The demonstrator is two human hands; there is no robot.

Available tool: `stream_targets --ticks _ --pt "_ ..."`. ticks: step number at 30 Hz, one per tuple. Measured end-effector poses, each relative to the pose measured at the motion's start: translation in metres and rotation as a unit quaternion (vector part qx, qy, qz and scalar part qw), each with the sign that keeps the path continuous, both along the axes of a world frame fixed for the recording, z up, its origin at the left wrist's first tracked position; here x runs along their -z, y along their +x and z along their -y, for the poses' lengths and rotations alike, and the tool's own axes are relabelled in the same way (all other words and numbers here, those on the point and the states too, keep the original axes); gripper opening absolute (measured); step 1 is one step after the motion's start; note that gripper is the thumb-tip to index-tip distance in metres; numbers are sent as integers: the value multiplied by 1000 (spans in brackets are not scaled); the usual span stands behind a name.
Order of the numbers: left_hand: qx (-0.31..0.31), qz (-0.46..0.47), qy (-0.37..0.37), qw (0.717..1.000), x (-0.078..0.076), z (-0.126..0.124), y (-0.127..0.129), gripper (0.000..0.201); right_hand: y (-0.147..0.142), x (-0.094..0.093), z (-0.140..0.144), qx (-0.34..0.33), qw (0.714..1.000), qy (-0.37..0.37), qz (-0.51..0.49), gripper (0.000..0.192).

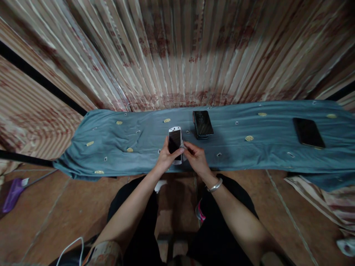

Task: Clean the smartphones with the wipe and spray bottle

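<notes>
While its long axis is pointing away from the body, the white phone (175, 144) is being gripped by the left hand (165, 159), and its lower right edge is being pinched by the right hand (195, 157).

**No readable writing in view**

Nothing here can be read as text, a brand, a number or a sign. The white phone (175, 145), held above the near edge of the blue cloth (116, 147), shows a dark, blank screen with no legible mark on its white frame. The stacked dark phones (203, 124), just beyond it on the cloth, and the dark phone (308, 132), well to the right on the same cloth, also have blank faces. The gold round motifs (249, 138) scattered over the cloth are ornaments, not letters. The reddish marks on the curtain (177, 55) behind the cloth are too blurred to tell.
</notes>
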State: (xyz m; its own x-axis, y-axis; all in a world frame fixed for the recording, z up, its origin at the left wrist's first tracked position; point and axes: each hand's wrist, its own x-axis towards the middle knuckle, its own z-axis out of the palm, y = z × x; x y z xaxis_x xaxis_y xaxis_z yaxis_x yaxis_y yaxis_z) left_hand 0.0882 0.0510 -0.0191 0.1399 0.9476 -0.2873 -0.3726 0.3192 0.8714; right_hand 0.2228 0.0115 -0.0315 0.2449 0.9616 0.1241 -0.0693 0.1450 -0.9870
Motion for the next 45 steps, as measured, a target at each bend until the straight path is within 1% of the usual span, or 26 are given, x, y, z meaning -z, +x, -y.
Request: stream_targets --ticks 2,4,6,8,14,17,20,23,25,27,30,33,36,39,42,45 --pt "15 -19 14 1000 4 1 0 61 1 2 1 4 1000 4 -11 30" --pt "53 -52 39 996 6 3 2 62 2 3 1 -4 999 -1 -32 31" --pt "97 -89 68 989 6 7 5 69 4 3 0 -8 999 -10 -49 31" --pt "121 -115 89 982 3 13 9 76 8 2 -2 -1 998 -20 -57 31" --pt "154 -155 127 968 -3 24 16 79 19 -2 -13 65 993 -34 -88 35" --pt "154 -171 138 963 -1 22 13 75 18 -1 -15 68 995 -26 -70 38" --pt "146 -178 84 969 5 18 8 60 14 2 -13 59 998 -11 -13 41" --pt "143 -187 29 971 8 17 4 54 8 2 -7 68 993 28 89 39" --pt "137 -166 3 977 7 17 5 54 4 1 -2 75 978 72 184 38" --pt "123 -119 -24 985 3 19 8 52 -1 -1 2 71 952 114 276 41" --pt "96 -32 -36 994 -5 22 12 48 -9 -3 6 53 917 161 361 48" --pt "87 14 -57 994 -12 24 15 44 -13 -4 5 47 901 184 389 51" --pt "78 26 -97 992 -19 25 14 38 -13 -2 1 48 899 181 395 52" --pt "62 13 -119 991 -26 25 11 37 -12 2 -3 49 903 162 394 52" --pt "61 4 -119 991 -34 24 7 35 -13 8 -6 57 911 134 385 51" --pt "57 19 -120 991 -40 23 5 34 -13 13 -7 59 922 111 367 48"
